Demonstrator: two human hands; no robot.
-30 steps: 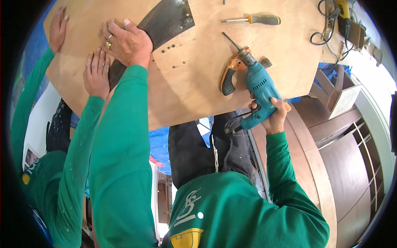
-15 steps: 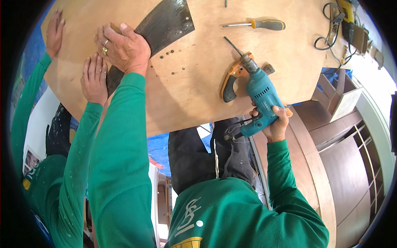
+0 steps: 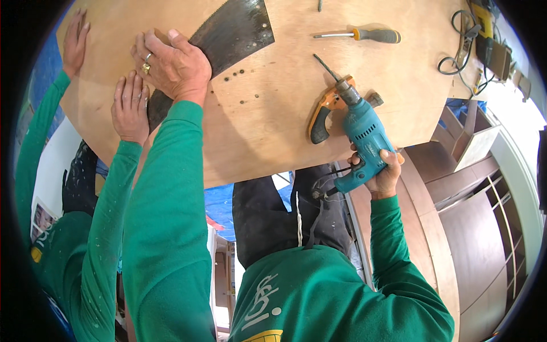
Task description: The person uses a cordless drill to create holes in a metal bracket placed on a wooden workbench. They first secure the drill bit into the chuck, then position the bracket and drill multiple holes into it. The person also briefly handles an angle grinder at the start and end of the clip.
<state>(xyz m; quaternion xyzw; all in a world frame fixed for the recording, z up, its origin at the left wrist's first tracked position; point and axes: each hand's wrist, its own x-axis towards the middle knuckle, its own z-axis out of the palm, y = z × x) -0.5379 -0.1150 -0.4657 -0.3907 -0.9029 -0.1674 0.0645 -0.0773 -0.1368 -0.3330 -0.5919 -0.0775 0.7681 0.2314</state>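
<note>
Hands (image 3: 174, 65) (image 3: 384, 178): left on 1 saw blade (image 3: 239, 34), right gripping 1 drill (image 3: 364, 131).

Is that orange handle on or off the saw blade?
Off: the orange handle lies apart, by the drill; the holed end of the saw blade is bare.

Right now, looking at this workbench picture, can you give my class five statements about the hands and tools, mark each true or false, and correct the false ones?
1. The right hand holds a teal drill. True.
2. The left hand grips the screwdriver. False: the left hand lies over a dark saw blade.
3. The screwdriver lies on the wooden board. True.
4. The saw blade is attached to its orange handle. False: the orange handle lies apart from it.
5. The drill bit touches the screwdriver. False: they are apart.
</note>
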